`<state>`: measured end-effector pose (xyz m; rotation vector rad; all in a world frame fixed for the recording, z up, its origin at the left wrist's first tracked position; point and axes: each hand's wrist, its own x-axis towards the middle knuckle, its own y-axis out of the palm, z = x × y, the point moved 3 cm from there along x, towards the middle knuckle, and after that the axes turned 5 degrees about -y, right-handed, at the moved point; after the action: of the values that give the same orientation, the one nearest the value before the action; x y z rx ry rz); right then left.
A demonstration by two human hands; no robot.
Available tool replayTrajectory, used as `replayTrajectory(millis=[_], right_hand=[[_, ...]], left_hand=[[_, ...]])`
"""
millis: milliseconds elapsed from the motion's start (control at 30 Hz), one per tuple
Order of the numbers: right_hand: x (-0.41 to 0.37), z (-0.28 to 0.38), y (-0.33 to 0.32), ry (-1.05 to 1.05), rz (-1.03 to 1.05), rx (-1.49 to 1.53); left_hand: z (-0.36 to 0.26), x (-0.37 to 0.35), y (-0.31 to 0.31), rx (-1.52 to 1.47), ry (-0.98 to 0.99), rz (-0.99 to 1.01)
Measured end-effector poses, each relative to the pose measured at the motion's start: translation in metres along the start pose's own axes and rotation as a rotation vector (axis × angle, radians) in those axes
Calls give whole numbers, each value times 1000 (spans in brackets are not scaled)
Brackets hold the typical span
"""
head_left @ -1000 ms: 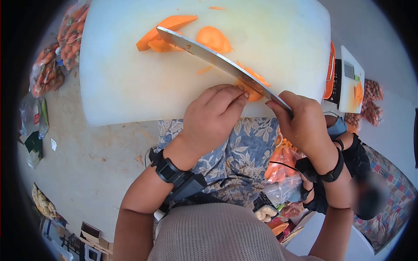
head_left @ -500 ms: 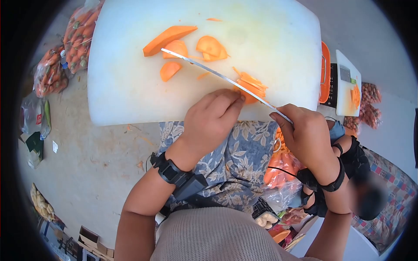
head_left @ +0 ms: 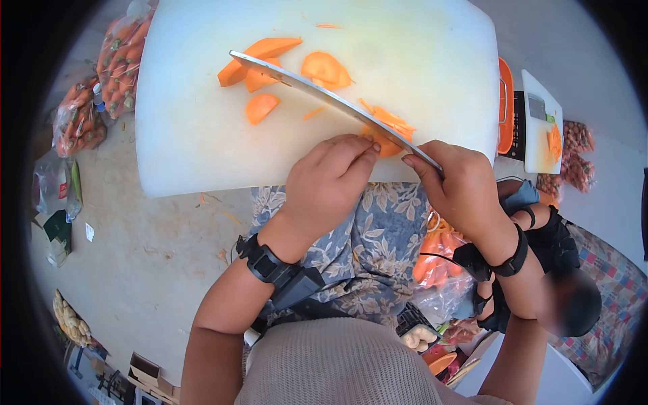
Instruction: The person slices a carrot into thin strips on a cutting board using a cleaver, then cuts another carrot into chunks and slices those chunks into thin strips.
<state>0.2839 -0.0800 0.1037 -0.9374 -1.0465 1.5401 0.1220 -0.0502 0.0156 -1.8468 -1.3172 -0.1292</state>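
Note:
Near the front edge of the white cutting board (head_left: 196, 158), my left hand (head_left: 327, 175) has its curled fingers pressed on a carrot piece (head_left: 387, 145). My right hand (head_left: 462, 185) grips a long knife (head_left: 324, 96), its blade slanting up and left across the board. The blade lies over or against the carrot piece, beside thin carrot strips (head_left: 398, 123); exact contact is hidden. Further left are a rounded carrot chunk (head_left: 326, 69), a half-round slice (head_left: 261, 108) and a long carrot piece (head_left: 273, 47), partly covered by the blade.
Bags of carrots (head_left: 125, 64) stand on the floor at left. An orange tray (head_left: 505, 108) and another cutting board (head_left: 536, 145) are at right. Another person (head_left: 557, 270) sits close by my right arm. A bag of carrots (head_left: 439, 260) lies beside my lap.
The knife blade has tilted to show more of its flat side, and its tip has moved up and left. My right hand has shifted slightly left and up. My left hand stays nearly still.

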Motion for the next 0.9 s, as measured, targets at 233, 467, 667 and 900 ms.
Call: replayTrajectory(millis=[233,467,667,900], right_hand=[[-15,12,-17,28,86,-118],[-3,7,-18,90,233,-158],[4,-2,1,112,126,-16],[-7,-1,-5,95,-19,4]], left_hand=[[-3,1,-5,57,-8,11],[0,1,-1,27,-18,36],[-1,5,-3,-27,-36,-41],[-3,3,-3,-22,-19,-27]])
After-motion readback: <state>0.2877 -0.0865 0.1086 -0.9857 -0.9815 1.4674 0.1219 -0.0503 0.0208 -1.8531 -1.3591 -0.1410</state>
